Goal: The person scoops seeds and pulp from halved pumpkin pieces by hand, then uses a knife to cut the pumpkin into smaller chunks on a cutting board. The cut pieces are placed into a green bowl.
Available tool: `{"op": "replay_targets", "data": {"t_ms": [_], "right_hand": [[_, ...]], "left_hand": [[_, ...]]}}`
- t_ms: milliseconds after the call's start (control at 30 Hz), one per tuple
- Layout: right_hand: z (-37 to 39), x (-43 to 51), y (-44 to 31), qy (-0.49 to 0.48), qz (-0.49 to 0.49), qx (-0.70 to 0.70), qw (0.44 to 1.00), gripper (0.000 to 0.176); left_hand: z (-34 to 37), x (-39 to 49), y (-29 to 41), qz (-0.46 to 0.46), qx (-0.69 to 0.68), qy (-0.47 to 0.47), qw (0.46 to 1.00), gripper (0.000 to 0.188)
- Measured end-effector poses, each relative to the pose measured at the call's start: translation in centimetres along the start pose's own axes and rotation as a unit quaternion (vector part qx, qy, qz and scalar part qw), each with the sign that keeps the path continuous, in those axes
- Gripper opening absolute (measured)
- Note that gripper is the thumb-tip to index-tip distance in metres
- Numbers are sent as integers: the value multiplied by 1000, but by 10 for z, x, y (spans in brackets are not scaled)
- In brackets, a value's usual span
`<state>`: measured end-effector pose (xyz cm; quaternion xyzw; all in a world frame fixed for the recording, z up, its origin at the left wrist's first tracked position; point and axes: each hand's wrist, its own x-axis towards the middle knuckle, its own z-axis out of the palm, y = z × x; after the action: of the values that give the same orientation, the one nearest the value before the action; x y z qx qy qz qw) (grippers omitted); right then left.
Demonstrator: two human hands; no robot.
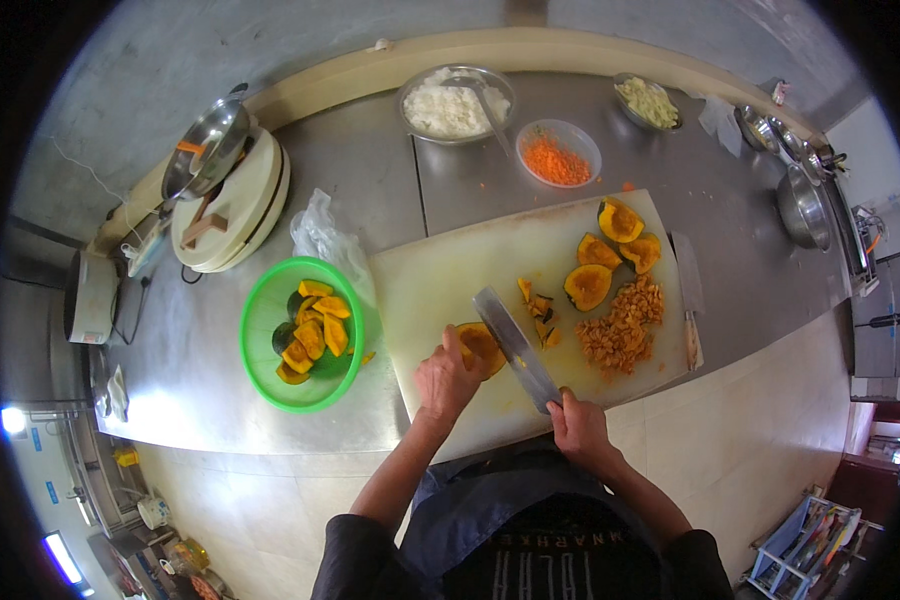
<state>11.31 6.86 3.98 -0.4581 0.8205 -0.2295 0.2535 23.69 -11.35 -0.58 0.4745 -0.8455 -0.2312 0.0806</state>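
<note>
My left hand (450, 377) grips a piece of pumpkin (483, 346), its orange hollow facing up, on the white cutting board (435, 277). In my right hand (581, 431) is the handle of a cleaver (519, 349), whose blade lies along the right side of that piece. Small rind trimmings (541, 315) are scattered just right of the blade. Farther right on the board are several larger pumpkin chunks (589, 287) and a heap of chopped orange-brown bits (630, 319). A green plastic basket (247, 337) left of the board holds cut pumpkin pieces (311, 337).
A second cleaver (688, 277) lies along the board's right edge. Behind the board stand a steel bowl of rice (457, 109), a tub of shredded carrot (556, 156) and a bowl of pale green food (647, 103). A clear plastic bag (328, 236) sits behind the basket, near a round electric pan (229, 214).
</note>
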Motion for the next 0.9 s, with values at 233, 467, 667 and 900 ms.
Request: {"op": "replay_targets", "data": {"t_ms": [233, 467, 667, 900], "right_hand": [[2, 3, 6, -13, -13, -36, 999, 20], [-4, 5, -4, -40, -43, -124, 991, 14], [-23, 12, -11, -70, -70, -143, 985, 14], [-20, 24, -2, -64, -87, -164, 981, 14]], "left_hand": [[-3, 12, -6, 286, -74, 133, 946, 39], [8, 23, -12, 286, -30, 26, 957, 39], [6, 24, -3, 250, -1, -8, 968, 40], [-1, 23, 7, 234, -4, -3, 972, 39]]}}
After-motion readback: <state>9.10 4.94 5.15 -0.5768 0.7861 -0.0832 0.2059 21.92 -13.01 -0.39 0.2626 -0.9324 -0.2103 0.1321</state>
